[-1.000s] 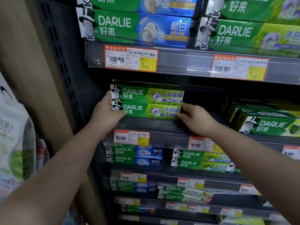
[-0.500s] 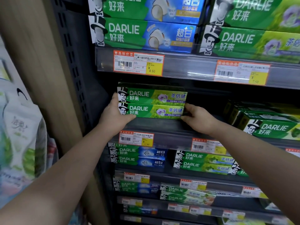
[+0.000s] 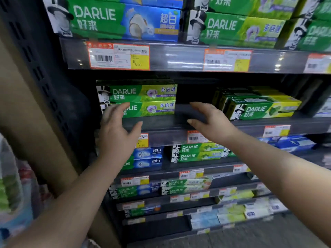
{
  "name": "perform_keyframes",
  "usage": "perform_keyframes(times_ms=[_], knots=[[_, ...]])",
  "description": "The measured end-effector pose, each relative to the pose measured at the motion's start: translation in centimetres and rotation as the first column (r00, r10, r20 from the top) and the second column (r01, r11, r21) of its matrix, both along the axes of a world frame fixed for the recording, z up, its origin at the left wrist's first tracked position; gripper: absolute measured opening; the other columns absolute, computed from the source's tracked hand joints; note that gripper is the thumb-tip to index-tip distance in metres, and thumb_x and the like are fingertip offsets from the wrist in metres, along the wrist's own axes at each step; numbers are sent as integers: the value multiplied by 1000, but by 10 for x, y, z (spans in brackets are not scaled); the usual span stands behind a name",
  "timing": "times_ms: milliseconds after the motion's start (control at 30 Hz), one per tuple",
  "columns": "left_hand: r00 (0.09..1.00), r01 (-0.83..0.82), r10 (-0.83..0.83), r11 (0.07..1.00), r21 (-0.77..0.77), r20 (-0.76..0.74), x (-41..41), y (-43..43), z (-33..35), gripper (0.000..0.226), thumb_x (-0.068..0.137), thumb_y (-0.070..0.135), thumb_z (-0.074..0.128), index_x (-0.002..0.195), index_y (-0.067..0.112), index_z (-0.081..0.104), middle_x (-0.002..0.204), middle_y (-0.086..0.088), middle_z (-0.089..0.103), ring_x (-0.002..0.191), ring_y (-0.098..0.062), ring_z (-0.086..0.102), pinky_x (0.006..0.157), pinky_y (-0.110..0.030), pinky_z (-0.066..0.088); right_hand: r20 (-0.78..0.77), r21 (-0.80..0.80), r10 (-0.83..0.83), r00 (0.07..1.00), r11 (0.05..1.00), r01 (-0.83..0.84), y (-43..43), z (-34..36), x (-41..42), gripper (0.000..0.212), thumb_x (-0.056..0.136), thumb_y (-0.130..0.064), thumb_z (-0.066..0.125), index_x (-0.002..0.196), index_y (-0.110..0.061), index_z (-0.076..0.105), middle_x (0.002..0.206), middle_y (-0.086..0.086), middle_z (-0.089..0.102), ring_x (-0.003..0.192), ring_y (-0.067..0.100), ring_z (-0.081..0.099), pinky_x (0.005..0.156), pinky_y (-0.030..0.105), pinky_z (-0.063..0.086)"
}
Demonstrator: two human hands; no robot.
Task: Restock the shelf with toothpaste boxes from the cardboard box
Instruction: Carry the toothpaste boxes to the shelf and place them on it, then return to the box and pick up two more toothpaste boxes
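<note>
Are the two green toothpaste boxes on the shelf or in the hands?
On the shelf. The two stacked green toothpaste boxes lie flat on the dark shelf; the left hand and right hand are open, fingers spread, holding nothing.

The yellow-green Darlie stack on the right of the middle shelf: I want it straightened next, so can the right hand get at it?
Probably yes. The right hand is open, just left of the yellow-green stack, with only bare shelf between them.
</note>
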State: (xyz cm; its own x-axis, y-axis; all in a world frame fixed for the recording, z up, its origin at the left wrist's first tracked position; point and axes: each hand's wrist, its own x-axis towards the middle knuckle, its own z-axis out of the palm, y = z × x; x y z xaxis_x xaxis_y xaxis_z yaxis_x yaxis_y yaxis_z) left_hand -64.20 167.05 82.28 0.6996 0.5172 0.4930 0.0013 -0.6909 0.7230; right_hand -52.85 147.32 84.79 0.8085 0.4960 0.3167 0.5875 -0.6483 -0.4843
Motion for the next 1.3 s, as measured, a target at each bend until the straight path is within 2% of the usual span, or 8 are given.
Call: perform_keyframes(times_ms=[100, 167, 267, 333, 433, 600, 833, 1300], knots=[[990, 142, -142, 990, -18, -16, 6, -27, -10, 41, 80, 11, 67, 119, 8, 56, 108, -5, 50, 91, -22, 58, 76, -26, 43, -5, -3, -69, 998, 998, 69, -29, -5, -20, 51, 86, -23, 59, 133, -10, 43, 134, 13, 48, 125, 23, 45, 95, 16, 31], [972, 225, -227, 973, -49, -64, 12, -49, -20, 39, 79, 11, 68, 117, 9, 58, 99, -2, 52, 83, -23, 58, 75, -31, 47, -33, -28, -103, 994, 994, 102, -55, -11, -32, 50, 87, -26, 59, 133, -12, 43, 134, 10, 47, 124, 22, 45, 89, 13, 29], [906, 355, -365, 931, -85, -214, 17, -95, -38, 40, 78, 14, 70, 116, 11, 60, 98, -3, 53, 86, -24, 58, 79, -30, 44, -98, -78, -160, 982, 985, 152, -107, -24, -51, 53, 86, -28, 60, 134, -17, 42, 136, 7, 46, 127, 20, 42, 97, 22, 32], [804, 449, -456, 886, -112, -381, 17, -131, -51, 48, 77, 21, 71, 121, 12, 57, 111, -8, 56, 96, -23, 56, 84, -28, 42, -163, -141, -233, 959, 967, 211, -149, -32, -64, 55, 85, -29, 60, 136, -20, 39, 141, 5, 42, 131, 21, 39, 102, 29, 32], [643, 546, -504, 830, -117, -576, 17, -195, -69, 57, 76, 35, 71, 125, 15, 53, 128, -8, 54, 113, -26, 54, 94, -35, 46, -244, -172, -337, 909, 938, 302, -222, -44, -87, 55, 84, -30, 61, 134, -22, 40, 140, 4, 43, 122, 22, 47, 91, 26, 38], [466, 684, -518, 725, -79, -717, 8, -333, -87, 57, 81, 39, 64, 132, 18, 47, 137, -4, 48, 121, -20, 50, 93, -25, 38, -306, -212, -466, 830, 884, 418, -370, -72, -138, 58, 81, -30, 64, 134, -19, 43, 137, 5, 47, 127, 18, 44, 105, 27, 32], [177, 834, -512, 532, -148, -841, -24, -523, -124, 58, 81, 46, 60, 130, 17, 48, 136, -5, 49, 121, -22, 50, 99, -32, 43, -399, -401, -657, 639, 752, 523, -567, -110, -224, 61, 80, -37, 63, 134, -19, 41, 135, 7, 49, 126, 20, 45, 106, 31, 35], [51, 941, -435, 324, -103, -899, 3, -760, -167, 63, 78, 52, 59, 132, 23, 45, 140, 0, 47, 124, -21, 50, 100, -34, 44, -456, -443, -829, 325, 527, 725, -780, -132, -280, 63, 80, -42, 63, 135, -22, 39, 138, 2, 47, 128, 17, 43, 107, 33, 35]])
